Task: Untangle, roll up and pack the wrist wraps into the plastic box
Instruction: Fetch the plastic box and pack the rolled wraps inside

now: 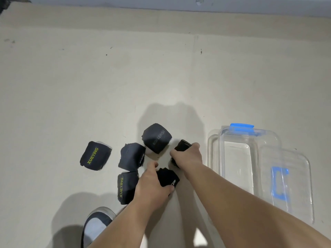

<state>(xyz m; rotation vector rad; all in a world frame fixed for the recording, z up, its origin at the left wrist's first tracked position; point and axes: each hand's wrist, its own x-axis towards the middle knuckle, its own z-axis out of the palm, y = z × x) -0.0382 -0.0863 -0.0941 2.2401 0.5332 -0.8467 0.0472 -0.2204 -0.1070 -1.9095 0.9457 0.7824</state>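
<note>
Six black wrist wraps, each rolled into a compact bundle, are grouped on the floor at lower centre of the frame, just left of the box. All six lie outside the box.

Yellow "XUEYING" lettering is carried by the far-left roll and by the lower roll. The middle roll lies between them, touching the lower roll. The top roll is the largest.

The near roll is gripped by the left hand, with the fingers curled round it. A white mark is shown at its lower right. The right roll is gripped from above by the right hand.

The right roll is largely hidden under the hand. Faint grey lettering on the top roll is read roughly as "BOHEERSI". Small lettering on the middle roll cannot be read. Both forearms are cut off by the lower edge of the frame, as is a shoe at lower left.

The box is clear and open, with a blue latch at its far end. A clear lid with a blue clip lies at its right and overlaps it in the view.

The floor is pale beige, with dark specks and scuffs. A grey wall runs along the top edge of the frame.
</note>
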